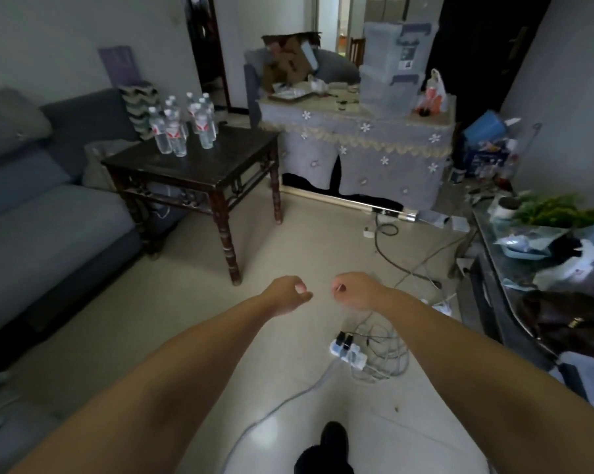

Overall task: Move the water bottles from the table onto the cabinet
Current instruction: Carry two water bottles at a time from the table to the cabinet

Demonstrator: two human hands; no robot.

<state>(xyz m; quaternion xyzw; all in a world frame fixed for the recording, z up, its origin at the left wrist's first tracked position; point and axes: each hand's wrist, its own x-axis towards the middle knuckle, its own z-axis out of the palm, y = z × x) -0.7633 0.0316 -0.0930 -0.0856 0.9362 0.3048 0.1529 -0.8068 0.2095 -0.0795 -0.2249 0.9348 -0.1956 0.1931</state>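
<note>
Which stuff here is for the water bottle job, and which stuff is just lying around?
For the job:
water bottles, standing together
dark table under them
left hand and right hand, both curled, holding nothing

Just lying around:
sofa
power strip and cables on the floor
plastic boxes
cardboard box
</note>
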